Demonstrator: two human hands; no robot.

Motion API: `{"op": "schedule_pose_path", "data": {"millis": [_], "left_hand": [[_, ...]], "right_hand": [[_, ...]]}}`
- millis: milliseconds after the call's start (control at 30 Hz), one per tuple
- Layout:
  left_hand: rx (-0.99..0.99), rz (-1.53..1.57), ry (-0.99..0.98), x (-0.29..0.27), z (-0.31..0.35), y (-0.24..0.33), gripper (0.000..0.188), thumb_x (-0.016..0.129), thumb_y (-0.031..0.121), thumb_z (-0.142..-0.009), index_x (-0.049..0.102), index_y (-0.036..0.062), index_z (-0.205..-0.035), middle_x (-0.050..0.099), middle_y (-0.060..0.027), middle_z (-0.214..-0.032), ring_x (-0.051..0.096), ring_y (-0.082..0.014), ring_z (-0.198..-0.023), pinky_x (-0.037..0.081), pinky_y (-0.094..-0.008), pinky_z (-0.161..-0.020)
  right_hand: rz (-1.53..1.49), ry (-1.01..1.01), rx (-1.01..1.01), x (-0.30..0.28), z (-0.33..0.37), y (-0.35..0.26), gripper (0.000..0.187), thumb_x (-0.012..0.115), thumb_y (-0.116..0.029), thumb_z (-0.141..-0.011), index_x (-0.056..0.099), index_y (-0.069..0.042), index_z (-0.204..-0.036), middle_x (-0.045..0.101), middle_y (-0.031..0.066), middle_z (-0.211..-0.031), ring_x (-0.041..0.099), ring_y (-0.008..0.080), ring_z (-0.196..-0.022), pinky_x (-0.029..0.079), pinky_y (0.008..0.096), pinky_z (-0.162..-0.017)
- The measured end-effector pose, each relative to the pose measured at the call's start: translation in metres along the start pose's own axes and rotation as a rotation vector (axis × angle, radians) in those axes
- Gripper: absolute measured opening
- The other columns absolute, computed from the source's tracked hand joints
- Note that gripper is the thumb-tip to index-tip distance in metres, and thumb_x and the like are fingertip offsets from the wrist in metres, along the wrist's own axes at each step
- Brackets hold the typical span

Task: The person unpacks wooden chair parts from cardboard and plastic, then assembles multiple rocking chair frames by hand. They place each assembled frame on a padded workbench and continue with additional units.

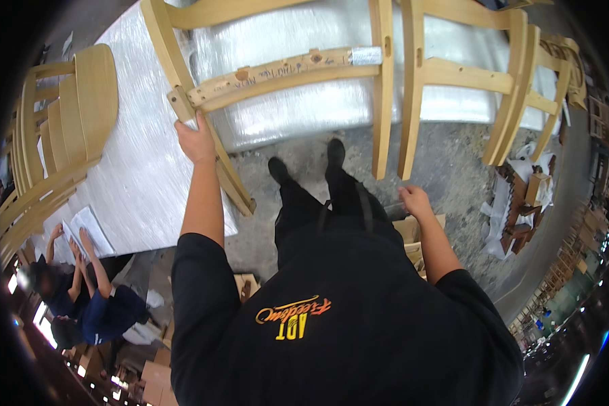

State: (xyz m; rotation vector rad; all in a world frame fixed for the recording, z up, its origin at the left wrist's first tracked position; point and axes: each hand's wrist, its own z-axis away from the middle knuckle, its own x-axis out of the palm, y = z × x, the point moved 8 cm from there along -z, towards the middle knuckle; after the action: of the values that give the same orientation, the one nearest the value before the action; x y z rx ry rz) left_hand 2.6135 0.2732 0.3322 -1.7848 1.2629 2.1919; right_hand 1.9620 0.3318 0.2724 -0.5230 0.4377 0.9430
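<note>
A pale wooden chair frame (172, 57) lies across the wrapped table in front of me. Along its crossrail rests a wooden strip (271, 73) with handwriting, a white label and a small block at its left end. My left hand (196, 141) is closed around the lower end of that block, against the frame's left leg. My right hand (415, 201) is lower right, just below the leg ends and apart from them. Its fingers are curled, and whatever they may hold is hidden. Beside the first frame lies a second wooden frame (411, 95).
Stacked chair backs (95, 101) stand on the left part of the film-covered table (139, 169). Two people (91, 291) work at its lower left with papers (91, 230). Wood pieces and wrapping (521, 203) lie on the concrete floor at right. A carton (419, 233) is beside me.
</note>
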Motion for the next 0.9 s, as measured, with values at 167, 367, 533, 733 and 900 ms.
{"op": "schedule_pose_path", "data": {"millis": [167,367,533,733,900], "left_hand": [[0.023,0.023,0.03,0.006,-0.002,-0.017,0.058,0.072,0.043,-0.093,0.054,-0.0049,-0.121,0.066,-0.0286,-0.115,0.065,-0.0455,-0.106,0.051,-0.0486,-0.093],[0.061,0.044,0.015,0.007,-0.01,-0.009,0.058,0.076,0.039,-0.094,0.056,-0.0081,-0.122,0.066,-0.023,-0.117,0.065,-0.0319,-0.104,0.051,-0.0411,-0.095],[0.043,0.086,-0.035,0.016,-0.012,-0.013,0.055,0.074,0.037,-0.095,0.053,-0.008,-0.118,0.067,-0.0202,-0.111,0.067,-0.0264,-0.098,0.053,-0.0381,-0.089],[0.041,0.3,-0.045,0.02,0.006,-0.019,0.05,0.077,0.029,-0.093,0.053,-0.0094,-0.114,0.067,-0.0207,-0.11,0.067,-0.0225,-0.092,0.057,-0.0351,-0.079],[0.11,0.047,-0.154,0.01,0.048,-0.05,0.057,0.08,0.028,-0.092,0.052,-0.0125,-0.122,0.066,-0.0208,-0.114,0.065,-0.024,-0.098,0.053,-0.0354,-0.089]], "right_hand": [[0.007,-0.388,-0.589,0.122,0.015,-0.15,0.038,0.067,-0.041,-0.095,0.069,-0.003,-0.087,0.071,0.0192,-0.084,0.07,0.039,-0.088,0.054,0.0478,-0.075],[-0.284,-0.327,-0.899,0.315,0.032,-0.274,0.081,0.087,-0.035,-0.074,0.052,0.003,-0.135,0.069,0.0267,-0.108,0.067,0.044,-0.105,0.054,0.0487,-0.09],[-0.546,-0.65,-0.669,0.383,0.035,-0.312,0.085,0.091,-0.027,-0.065,0.047,0.001,-0.132,0.063,0.0281,-0.125,0.06,0.0419,-0.122,0.049,0.0449,-0.101],[-0.579,-0.743,-0.553,0.388,0.036,-0.282,0.082,0.09,-0.023,-0.065,0.046,0.0,-0.131,0.064,0.0262,-0.121,0.062,0.0409,-0.117,0.05,0.0426,-0.097],[-0.64,-0.707,-0.603,0.387,0.039,-0.282,0.086,0.092,-0.024,-0.064,0.046,-0.002,-0.134,0.061,0.0248,-0.125,0.06,0.0416,-0.119,0.049,0.0426,-0.1]]}}
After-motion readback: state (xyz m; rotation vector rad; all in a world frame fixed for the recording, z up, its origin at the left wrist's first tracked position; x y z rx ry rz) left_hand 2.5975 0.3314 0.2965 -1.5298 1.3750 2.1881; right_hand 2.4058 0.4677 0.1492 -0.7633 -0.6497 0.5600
